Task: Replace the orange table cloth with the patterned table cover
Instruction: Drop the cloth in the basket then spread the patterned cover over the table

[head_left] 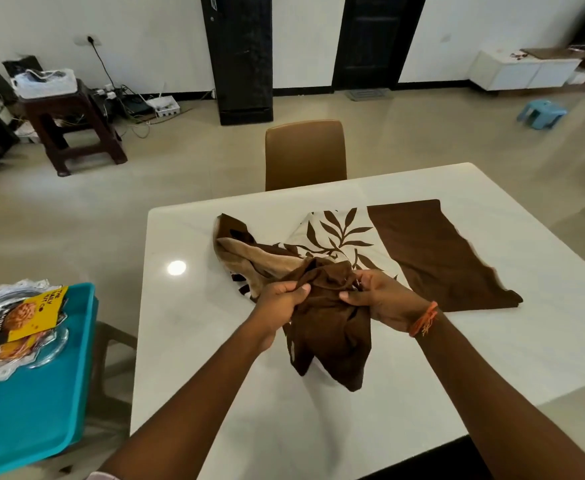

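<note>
The patterned table cover, brown with a cream panel of brown leaves, lies partly bunched on the white table. Its right part is spread flat; its left part is crumpled, showing a tan underside. My left hand grips a bunched brown fold at the cover's near edge. My right hand, with an orange thread on the wrist, pinches the same brown fold a little to the right. A brown flap hangs down below both hands onto the table. No orange cloth is in view.
A teal tray at the left holds a glass plate with a yellow snack packet. A brown chair stands at the table's far side. A dark stool and a blue stool stand on the floor.
</note>
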The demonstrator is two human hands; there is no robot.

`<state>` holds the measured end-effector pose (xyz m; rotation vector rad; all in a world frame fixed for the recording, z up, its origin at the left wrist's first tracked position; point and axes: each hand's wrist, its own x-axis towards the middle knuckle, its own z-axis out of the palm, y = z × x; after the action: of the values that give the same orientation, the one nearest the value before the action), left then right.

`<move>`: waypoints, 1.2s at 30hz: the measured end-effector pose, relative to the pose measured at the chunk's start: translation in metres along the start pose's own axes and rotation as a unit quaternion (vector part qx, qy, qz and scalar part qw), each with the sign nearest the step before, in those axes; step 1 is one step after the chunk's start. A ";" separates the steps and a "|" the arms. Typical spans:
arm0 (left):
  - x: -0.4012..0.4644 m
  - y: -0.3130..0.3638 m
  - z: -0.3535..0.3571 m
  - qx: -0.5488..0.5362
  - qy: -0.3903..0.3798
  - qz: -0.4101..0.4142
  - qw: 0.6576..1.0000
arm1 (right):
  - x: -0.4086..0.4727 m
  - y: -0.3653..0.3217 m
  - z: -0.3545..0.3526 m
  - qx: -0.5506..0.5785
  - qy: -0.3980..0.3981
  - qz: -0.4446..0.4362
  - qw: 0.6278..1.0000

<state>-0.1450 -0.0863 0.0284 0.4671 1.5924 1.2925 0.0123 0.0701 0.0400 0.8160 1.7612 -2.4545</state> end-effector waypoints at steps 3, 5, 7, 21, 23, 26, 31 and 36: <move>0.003 -0.003 -0.016 -0.056 -0.003 -0.052 0.997 | 0.001 0.000 0.000 -0.067 0.079 -0.044 0.994; 0.003 -0.009 -0.028 -0.103 0.015 -0.073 0.992 | 0.001 0.000 -0.004 -0.080 0.153 -0.072 0.982; 0.003 -0.016 -0.040 -0.181 0.038 -0.071 0.980 | -0.001 -0.001 -0.009 -0.051 0.201 -0.094 0.974; -0.013 -0.120 -0.141 0.304 0.427 -0.256 0.812 | -0.001 0.054 -0.081 -0.600 0.355 0.204 0.687; -0.013 -0.112 -0.124 0.344 0.452 -0.121 0.814 | 0.012 0.062 -0.062 -0.632 0.350 0.126 0.680; -0.005 -0.096 -0.094 0.376 0.372 0.101 0.842 | 0.042 0.066 -0.014 -0.615 0.264 -0.032 0.742; 0.040 -0.080 -0.053 0.421 0.097 0.098 0.897 | 0.087 0.085 0.048 -0.687 0.156 0.008 0.709; 0.057 -0.112 -0.066 0.591 0.054 0.073 0.801 | 0.090 0.081 0.014 -0.666 0.206 -0.058 0.715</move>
<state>-0.1950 -0.1155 -0.1009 1.2990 2.3780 0.2379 -0.0460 0.0538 -0.0655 0.9677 2.9247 -0.4117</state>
